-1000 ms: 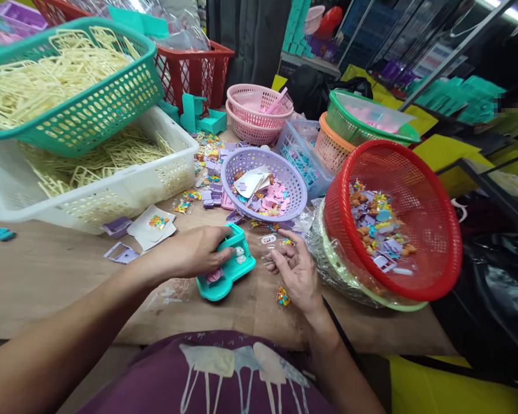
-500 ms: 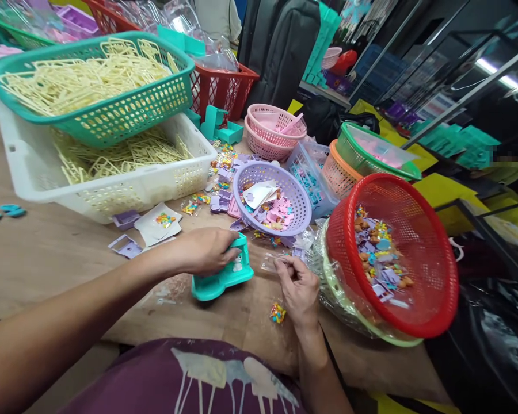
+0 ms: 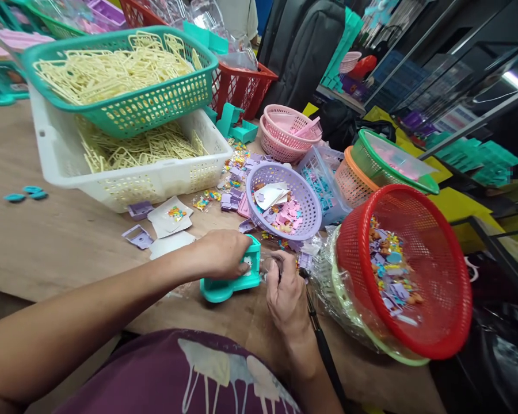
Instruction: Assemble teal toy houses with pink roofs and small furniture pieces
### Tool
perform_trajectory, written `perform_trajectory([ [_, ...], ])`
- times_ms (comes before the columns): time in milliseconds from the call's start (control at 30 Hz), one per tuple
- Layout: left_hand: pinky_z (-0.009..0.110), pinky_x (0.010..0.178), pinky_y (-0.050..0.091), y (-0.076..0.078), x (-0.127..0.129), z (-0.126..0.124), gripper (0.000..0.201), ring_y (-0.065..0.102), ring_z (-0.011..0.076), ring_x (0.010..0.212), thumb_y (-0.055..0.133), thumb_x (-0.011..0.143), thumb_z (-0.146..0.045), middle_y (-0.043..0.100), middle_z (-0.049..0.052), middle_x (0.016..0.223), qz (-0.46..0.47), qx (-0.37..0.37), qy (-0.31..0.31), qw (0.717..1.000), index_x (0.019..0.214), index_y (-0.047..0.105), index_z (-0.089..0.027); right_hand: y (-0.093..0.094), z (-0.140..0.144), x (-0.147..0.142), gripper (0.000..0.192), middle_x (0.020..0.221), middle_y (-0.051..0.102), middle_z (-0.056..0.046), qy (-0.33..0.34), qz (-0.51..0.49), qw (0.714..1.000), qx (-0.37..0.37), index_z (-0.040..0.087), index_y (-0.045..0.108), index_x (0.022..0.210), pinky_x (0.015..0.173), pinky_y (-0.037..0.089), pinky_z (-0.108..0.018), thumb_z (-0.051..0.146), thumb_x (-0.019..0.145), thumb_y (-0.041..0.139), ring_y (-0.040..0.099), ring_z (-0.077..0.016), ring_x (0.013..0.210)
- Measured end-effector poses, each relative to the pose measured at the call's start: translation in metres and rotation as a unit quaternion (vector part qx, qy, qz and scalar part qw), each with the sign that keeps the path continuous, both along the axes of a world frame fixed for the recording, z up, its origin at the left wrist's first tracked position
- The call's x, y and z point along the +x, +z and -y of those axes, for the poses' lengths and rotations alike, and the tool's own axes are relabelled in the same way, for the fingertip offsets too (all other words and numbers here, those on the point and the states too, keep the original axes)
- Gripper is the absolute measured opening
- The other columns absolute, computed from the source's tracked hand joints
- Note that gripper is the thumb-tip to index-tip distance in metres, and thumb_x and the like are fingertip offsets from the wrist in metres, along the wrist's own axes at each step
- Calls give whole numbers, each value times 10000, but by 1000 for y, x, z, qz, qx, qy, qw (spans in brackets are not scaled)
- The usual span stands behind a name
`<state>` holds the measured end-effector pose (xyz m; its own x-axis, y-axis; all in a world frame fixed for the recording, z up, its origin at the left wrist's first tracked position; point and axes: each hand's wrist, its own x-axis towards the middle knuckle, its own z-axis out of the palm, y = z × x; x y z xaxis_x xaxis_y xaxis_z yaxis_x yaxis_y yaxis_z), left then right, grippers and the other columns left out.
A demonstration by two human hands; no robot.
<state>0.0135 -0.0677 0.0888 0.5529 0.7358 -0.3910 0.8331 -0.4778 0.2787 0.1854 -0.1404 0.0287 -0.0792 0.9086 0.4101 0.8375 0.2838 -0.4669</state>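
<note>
A: Left hand (image 3: 222, 256)?
B: Curled over the top of a teal toy piece (image 3: 233, 276), fingers pressed against its upper edge, holding it down on the wooden table (image 3: 60, 247).
A: Right hand (image 3: 287, 290)?
B: Just beside that piece, fingertips pinched together on a small clear packet (image 3: 273, 263); contents too small to tell.
A: Close around them?
B: Just behind, a purple basket (image 3: 285, 201) with pink and purple bits and a white card. To the right, a tilted red basket (image 3: 408, 270) holding mixed coloured pieces, resting in a pale green one over clear plastic.
A: Further out?
B: Left of the hands, white cards (image 3: 170, 215) and purple bits lying flat. Beyond, a white crate (image 3: 129, 181) of cream plastic frames, with a green basket (image 3: 129, 103) of the same stacked on top. Pink baskets (image 3: 287, 132) at the back.
</note>
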Motion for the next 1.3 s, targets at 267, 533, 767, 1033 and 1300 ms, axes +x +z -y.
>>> perform_trajectory([
  [267, 394, 737, 527, 2, 1, 0, 348, 699, 351, 943, 522, 852, -363, 726, 184, 1011, -4, -7, 3, 1000, 1094, 627, -135, 0, 2, -4, 220, 1004, 711, -139, 21, 42, 997, 54, 148, 498, 1172, 714, 547, -327, 163, 980, 393, 709, -240, 918],
  [533, 358, 735, 517, 1, 0, -2, 346, 696, 321, 937, 524, 859, -348, 724, 185, 1026, 13, -2, -17, 1000, 1105, 617, -123, 0, 1, -10, 233, 822, 707, -108, -3, 188, 980, 65, 128, 473, 1187, 570, 457, -316, 146, 984, 359, 668, -224, 643],
  [767, 402, 738, 540, -3, 0, 0, 306, 697, 356, 928, 561, 806, -326, 723, 197, 985, 36, 12, -27, 999, 1016, 622, -112, 7, 2, -21, 212, 794, 653, -85, -5, 240, 967, 84, 151, 459, 1139, 568, 430, -316, 111, 973, 333, 619, -208, 662],
  [1033, 350, 703, 520, -2, 4, 2, 328, 696, 327, 921, 577, 803, -386, 726, 183, 995, 23, 12, -19, 999, 995, 627, -125, 8, 6, -19, 267, 880, 693, -124, 2, 210, 977, 25, 127, 495, 1212, 646, 509, -343, 151, 981, 364, 663, -240, 749],
  [1300, 260, 636, 451, 12, -14, -1, 705, 665, 249, 855, 803, 585, -580, 716, 87, 995, 52, -94, -101, 989, 1119, 588, -172, 47, 6, 30, 646, 1447, 503, -118, 282, 8, 941, -186, 223, 202, 1552, 1092, 439, -432, 364, 991, 491, 497, -243, 1324],
])
